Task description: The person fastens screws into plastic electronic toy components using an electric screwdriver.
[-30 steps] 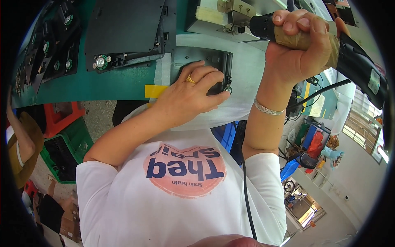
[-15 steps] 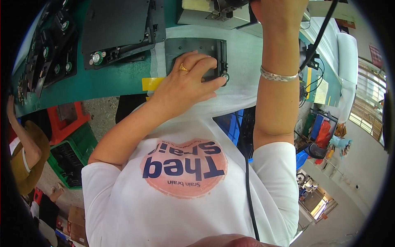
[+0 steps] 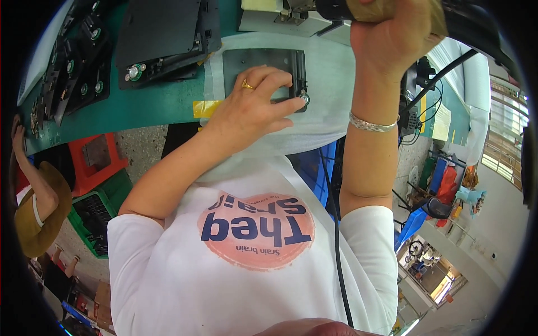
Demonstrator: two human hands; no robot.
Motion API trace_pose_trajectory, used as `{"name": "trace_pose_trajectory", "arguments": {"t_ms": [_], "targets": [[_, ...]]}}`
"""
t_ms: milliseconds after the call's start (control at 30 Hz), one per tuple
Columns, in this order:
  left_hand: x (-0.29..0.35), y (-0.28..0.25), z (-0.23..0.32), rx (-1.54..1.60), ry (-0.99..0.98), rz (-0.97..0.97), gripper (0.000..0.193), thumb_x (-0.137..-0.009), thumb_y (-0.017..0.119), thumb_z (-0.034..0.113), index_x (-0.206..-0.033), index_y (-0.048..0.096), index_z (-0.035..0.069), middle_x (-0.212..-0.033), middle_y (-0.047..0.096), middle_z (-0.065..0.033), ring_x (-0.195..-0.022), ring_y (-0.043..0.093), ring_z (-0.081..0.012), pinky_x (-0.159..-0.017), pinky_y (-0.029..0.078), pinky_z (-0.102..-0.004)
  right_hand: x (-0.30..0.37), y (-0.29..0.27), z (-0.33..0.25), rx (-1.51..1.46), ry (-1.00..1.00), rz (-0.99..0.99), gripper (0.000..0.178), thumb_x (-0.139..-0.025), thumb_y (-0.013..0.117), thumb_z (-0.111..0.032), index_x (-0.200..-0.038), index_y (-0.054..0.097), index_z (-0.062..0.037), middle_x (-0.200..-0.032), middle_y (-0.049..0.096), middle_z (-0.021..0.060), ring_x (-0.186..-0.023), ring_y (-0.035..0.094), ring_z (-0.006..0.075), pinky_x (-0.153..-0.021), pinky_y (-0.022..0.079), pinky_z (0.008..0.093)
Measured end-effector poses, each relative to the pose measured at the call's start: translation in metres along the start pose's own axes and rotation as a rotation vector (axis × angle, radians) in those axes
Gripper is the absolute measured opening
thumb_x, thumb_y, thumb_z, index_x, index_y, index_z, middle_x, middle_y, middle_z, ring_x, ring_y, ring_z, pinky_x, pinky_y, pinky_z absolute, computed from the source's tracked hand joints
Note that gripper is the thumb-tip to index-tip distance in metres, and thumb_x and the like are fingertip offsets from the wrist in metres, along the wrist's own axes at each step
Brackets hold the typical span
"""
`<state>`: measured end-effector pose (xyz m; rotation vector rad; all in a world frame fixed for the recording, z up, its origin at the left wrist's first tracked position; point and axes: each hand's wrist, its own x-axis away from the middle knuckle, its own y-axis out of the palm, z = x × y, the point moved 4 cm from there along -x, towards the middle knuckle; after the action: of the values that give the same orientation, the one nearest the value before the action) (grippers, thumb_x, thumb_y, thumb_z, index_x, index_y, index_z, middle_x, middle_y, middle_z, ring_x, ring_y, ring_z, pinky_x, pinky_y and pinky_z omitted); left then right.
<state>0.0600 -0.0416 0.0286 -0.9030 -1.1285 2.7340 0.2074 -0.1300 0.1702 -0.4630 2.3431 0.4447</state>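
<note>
My left hand (image 3: 255, 106), a ring on one finger, is bent over a flat black panel (image 3: 234, 60) on a white sheet. Its outstretched index finger touches a small round silver part (image 3: 304, 99) at the panel's right end, beside a raised ridge. Up at the top edge my right hand (image 3: 386, 42), with a bracelet at the wrist, is closed around the tan-wrapped body (image 3: 374, 10) of a black cylindrical tool. The picture's edge cuts off part of that tool, and its exact kind cannot be made out.
Stacked black panels (image 3: 159, 33) lie left on the green table (image 3: 134, 106), with more black parts (image 3: 84, 61) beyond. A pale box-like fixture (image 3: 260, 21) stands behind. A black cord (image 3: 440, 78) hangs right. Another person's arm (image 3: 39, 182), a red stool (image 3: 112, 162) and a green crate (image 3: 92, 215) are left.
My right hand has moved down into view, tilting, and more of the tan-wrapped tool shows. The left hand stays on the panel; its index finger still touches the round part.
</note>
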Motion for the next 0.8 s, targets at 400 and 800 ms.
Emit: {"name": "trace_pose_trajectory", "arguments": {"t_ms": [400,800], "targets": [[0.001,0.000,0.002,0.029,-0.031,-0.015,0.049,-0.067,0.089,0.019,-0.113,0.072,0.019,-0.125,0.054,-0.0084,-0.125,0.049,-0.0330,-0.104,0.044,-0.0469,0.000,-0.005,0.022,-0.010,0.022,0.049,0.043,-0.097,0.064,-0.004,-0.136,0.046,-0.0038,-0.075,0.062,0.0068,-0.056,0.060,0.0137,-0.059,0.057,0.0319],[0.002,0.001,0.003,0.032,-0.039,-0.041,0.047,-0.071,0.087,0.020,-0.114,0.069,0.019,-0.127,0.052,-0.0077,-0.127,0.047,-0.0329,-0.108,0.044,-0.0468,-0.016,0.014,0.043,-0.657,0.330,-0.025,0.047,-0.093,0.070,-0.003,-0.133,0.047,-0.0031,-0.072,0.060,0.0045,-0.052,0.057,0.0127,-0.051,0.052,0.0303]]}}
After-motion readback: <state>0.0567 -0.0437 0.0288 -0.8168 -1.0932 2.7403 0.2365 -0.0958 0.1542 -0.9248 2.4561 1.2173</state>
